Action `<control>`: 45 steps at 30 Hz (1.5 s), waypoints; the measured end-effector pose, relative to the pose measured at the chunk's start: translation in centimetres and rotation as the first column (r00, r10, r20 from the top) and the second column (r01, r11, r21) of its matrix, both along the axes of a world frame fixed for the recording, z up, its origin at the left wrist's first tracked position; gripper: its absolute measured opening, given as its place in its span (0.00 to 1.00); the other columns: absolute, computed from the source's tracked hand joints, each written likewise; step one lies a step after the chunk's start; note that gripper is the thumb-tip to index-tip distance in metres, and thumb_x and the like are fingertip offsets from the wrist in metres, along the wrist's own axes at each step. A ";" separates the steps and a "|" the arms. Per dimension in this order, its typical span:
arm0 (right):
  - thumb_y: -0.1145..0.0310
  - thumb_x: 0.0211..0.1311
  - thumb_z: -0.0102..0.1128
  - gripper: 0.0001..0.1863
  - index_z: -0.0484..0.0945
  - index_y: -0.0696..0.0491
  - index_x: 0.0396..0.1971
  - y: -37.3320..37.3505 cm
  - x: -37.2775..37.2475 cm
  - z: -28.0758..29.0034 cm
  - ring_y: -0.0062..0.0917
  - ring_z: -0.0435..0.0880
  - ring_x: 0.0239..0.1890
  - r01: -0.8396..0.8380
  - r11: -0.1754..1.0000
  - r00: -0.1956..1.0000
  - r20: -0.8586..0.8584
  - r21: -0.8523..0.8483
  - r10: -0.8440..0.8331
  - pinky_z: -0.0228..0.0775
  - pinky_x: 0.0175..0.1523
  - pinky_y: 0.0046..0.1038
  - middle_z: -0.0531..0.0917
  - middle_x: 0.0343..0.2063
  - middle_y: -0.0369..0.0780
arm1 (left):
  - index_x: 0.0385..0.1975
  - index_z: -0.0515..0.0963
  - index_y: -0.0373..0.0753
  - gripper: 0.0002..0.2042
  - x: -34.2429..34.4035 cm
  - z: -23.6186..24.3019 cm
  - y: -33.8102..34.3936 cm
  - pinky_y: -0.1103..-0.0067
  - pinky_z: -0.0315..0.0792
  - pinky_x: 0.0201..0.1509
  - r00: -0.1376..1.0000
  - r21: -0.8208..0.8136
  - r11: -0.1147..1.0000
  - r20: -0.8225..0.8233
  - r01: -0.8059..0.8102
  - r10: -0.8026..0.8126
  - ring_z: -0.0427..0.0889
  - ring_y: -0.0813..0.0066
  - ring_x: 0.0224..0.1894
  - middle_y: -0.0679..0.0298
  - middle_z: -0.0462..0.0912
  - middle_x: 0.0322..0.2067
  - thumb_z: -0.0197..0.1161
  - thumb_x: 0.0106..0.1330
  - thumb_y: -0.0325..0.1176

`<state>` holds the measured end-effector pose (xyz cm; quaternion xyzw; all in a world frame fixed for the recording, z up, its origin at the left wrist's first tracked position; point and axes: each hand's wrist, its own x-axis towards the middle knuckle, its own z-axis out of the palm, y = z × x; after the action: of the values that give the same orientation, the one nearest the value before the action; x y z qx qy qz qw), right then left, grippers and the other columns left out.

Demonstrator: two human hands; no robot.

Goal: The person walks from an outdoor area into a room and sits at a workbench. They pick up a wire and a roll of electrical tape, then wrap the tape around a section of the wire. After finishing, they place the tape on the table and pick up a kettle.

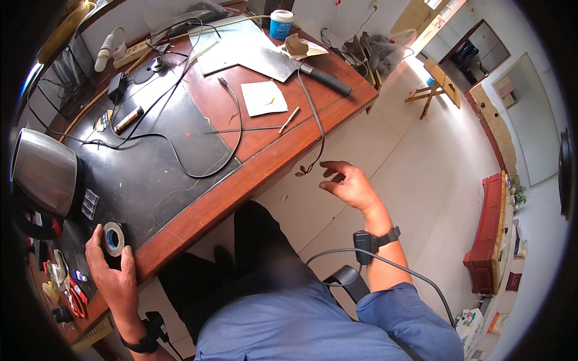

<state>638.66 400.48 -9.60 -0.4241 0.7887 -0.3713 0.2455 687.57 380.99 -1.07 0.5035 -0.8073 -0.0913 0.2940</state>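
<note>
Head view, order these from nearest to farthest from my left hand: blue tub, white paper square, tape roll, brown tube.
From your left hand:
1. Tape roll: between its thumb and fingers.
2. Brown tube: beyond the hand, on the dark tabletop.
3. White paper square: farther right, on the reddish part.
4. Blue tub: at the table's far side.

We see a grey tape roll [114, 251] with blue inside at lower left, and a black cable [317, 114], reddish-brown at its end, near the centre. The desk [201, 222] is reddish brown, its mat [132, 180] black. At the top we find a blue-and-white tub [280, 27]; at the bottom, a plain blue shirt [277, 325] and black trousers [259, 240]; at right, a red cabinet [483, 240].
</note>
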 end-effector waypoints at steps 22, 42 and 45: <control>0.68 0.78 0.63 0.07 0.82 0.56 0.44 -7.7 13.1 9.0 0.25 0.92 0.34 -0.098 0.886 0.477 0.760 -0.454 0.442 0.75 0.31 0.18 0.88 0.36 0.39 | 0.61 0.77 0.31 0.24 0.7 0.5 0.6 0.67 0.67 0.72 0.967 -0.029 0.999 -0.253 0.030 -0.036 0.78 0.58 0.63 0.52 0.80 0.58 0.69 0.70 0.39; 0.65 0.80 0.61 0.09 0.83 0.54 0.50 -18.8 22.1 10.0 0.21 0.91 0.36 -0.223 0.839 0.253 0.802 -0.496 0.541 0.76 0.35 0.18 0.91 0.42 0.39 | 0.45 0.84 0.34 0.11 -4.9 3.1 -2.0 0.69 0.79 0.50 0.819 -0.128 0.944 -0.470 0.305 -0.329 0.85 0.57 0.45 0.56 0.86 0.43 0.75 0.63 0.25; 0.63 0.80 0.62 0.11 0.84 0.55 0.49 -19.0 22.0 10.9 0.19 0.90 0.35 -0.288 0.872 0.357 0.801 -0.396 0.481 0.75 0.35 0.18 0.91 0.38 0.38 | 0.43 0.84 0.35 0.09 -4.8 3.2 -2.9 0.70 0.80 0.50 0.818 -0.142 0.948 -0.480 0.284 -0.317 0.85 0.58 0.44 0.56 0.86 0.42 0.74 0.64 0.24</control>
<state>660.69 381.43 1.30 -0.3634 0.3842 -0.5389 0.6556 682.78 378.13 2.17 0.3194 -0.7759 -0.2371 0.4896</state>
